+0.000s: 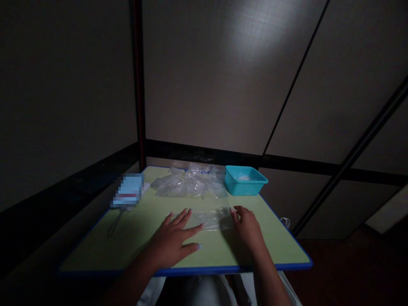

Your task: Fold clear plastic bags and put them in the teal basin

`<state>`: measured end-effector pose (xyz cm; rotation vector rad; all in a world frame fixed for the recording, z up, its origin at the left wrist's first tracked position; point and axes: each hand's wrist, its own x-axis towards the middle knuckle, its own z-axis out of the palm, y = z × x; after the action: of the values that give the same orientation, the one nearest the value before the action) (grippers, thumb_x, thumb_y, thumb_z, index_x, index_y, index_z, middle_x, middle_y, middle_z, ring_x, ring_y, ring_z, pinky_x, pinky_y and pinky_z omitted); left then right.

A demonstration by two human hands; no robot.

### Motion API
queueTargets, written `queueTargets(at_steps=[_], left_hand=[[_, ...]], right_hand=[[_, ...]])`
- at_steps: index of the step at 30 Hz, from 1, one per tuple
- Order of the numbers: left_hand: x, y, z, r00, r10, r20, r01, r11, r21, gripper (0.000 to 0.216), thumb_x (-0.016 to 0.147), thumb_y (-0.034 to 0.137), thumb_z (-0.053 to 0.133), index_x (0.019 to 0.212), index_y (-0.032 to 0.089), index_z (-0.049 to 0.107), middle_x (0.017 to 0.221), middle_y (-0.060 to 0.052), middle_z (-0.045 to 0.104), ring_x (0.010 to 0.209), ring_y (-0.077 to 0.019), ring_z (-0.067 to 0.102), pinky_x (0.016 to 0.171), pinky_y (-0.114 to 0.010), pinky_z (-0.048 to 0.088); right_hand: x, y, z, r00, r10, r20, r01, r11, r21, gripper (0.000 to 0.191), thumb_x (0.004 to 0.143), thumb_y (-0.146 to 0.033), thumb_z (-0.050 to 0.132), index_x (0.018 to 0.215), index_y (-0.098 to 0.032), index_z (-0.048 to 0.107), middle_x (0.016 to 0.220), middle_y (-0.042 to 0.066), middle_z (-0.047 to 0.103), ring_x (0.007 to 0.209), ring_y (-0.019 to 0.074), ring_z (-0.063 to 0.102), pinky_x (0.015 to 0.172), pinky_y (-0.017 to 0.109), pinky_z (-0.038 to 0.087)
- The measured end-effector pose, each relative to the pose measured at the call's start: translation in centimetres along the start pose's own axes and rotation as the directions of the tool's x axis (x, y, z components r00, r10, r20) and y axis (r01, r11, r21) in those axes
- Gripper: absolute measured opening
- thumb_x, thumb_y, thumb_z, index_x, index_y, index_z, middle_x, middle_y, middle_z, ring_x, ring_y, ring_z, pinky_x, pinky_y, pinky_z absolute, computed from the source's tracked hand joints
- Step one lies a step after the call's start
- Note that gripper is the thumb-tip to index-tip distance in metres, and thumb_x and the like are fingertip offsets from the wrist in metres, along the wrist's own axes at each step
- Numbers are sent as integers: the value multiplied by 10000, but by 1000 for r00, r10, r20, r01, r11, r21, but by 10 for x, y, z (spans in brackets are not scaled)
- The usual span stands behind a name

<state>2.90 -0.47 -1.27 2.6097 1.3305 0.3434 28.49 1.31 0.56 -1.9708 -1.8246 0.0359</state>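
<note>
A clear plastic bag [210,220] lies flattened on the light green tabletop in front of me. My left hand [175,238] rests on the bag's left part, palm down, with its fingers spread. At the bag's right end, my right hand [247,225] has its fingers curled, thumb and forefinger closed at the bag's upper right edge. Farther back lies a loose, crumpled pile of clear plastic bags [194,182], apart from both hands.
A turquoise plastic basket [245,185] with whitish contents stands at the table's back right. To the left is a blurred-out phone-like device [129,190] with a cord loop [115,223]. The table [216,255] has a blue edge; panelled walls [207,85] rise behind it.
</note>
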Motion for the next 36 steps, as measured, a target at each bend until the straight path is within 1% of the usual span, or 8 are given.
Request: queueTargets(at_steps=[4, 9, 21, 28, 30, 32, 34, 36], left_hand=[[0, -1, 2, 1000, 6, -2, -6, 1000, -1, 531, 814, 617, 361, 1307, 439, 279, 1463, -14, 112, 1339, -246, 64, 1034, -545, 83], [0, -3, 4, 1000, 11, -10, -11, 1000, 3, 532, 815, 611, 373, 1309, 439, 273, 1464, -14, 93, 1339, -243, 63, 1037, -538, 69], [1, -2, 3, 1000, 8, 5, -8, 1000, 8, 523, 815, 616, 366, 1304, 468, 254, 1462, -9, 83, 1339, -248, 58, 1030, -553, 75], [2, -3, 4, 1000, 0, 8, 0, 1000, 5, 531, 810, 624, 369, 1304, 450, 277, 1465, 9, 74, 1338, -264, 63, 1035, -547, 68], [2, -4, 5, 1000, 1, 4, -1, 1000, 9, 528, 811, 622, 368, 1303, 450, 280, 1464, 14, 72, 1339, -262, 65, 1036, -545, 71], [2, -4, 5, 1000, 4, -3, -4, 1000, 8, 526, 812, 623, 363, 1302, 447, 289, 1464, 13, 73, 1339, -258, 66, 1037, -544, 70], [2, -5, 6, 1000, 8, -6, -8, 1000, 0, 523, 809, 630, 357, 1293, 435, 325, 1465, 9, 83, 1339, -257, 68, 1039, -543, 66], [2, -4, 6, 1000, 9, -3, -9, 1000, -9, 503, 806, 632, 358, 1260, 419, 397, 1464, 5, 104, 1340, -257, 70, 1041, -541, 59]], right_hand=[[40, 13, 5, 991, 38, 130, -48, 997, 67, 322, 808, -430, 471, 895, -157, 617, 809, 99, 660, 715, 175, 591, 579, 235, 368], [54, 14, 19, 988, -20, 154, 7, 996, 90, 181, 717, -330, 594, 726, -151, 618, 690, 59, 647, 623, 138, 551, 513, 208, 304], [53, 18, 34, 994, 19, 111, -22, 999, 26, 156, 759, -317, 550, 732, -169, 592, 729, 43, 644, 664, 137, 553, 554, 210, 317], [44, 10, 20, 997, 78, -16, -79, 992, -101, 183, 803, -288, 471, 863, -163, 590, 908, 123, 614, 869, 234, 550, 676, 297, 364], [35, 0, 10, 995, 0, -98, -8, 997, -79, 252, 845, -323, 414, 952, -163, 577, 992, 130, 596, 955, 242, 525, 759, 325, 367], [22, -15, 2, 975, -180, -128, 182, 983, 5, 313, 874, -350, 370, 1052, -171, 555, 1083, 118, 578, 1023, 223, 503, 857, 334, 348], [4, -32, -3, 913, -406, -43, 409, 905, 122, 383, 895, -370, 335, 1204, -195, 478, 1233, 92, 513, 1143, 203, 438, 973, 355, 273], [-14, -48, -4, 802, -581, 135, 548, 807, 218, 467, 912, -404, 287, 1353, -251, 294, 1376, 50, 371, 1256, 194, 319, 1052, 423, 128]])
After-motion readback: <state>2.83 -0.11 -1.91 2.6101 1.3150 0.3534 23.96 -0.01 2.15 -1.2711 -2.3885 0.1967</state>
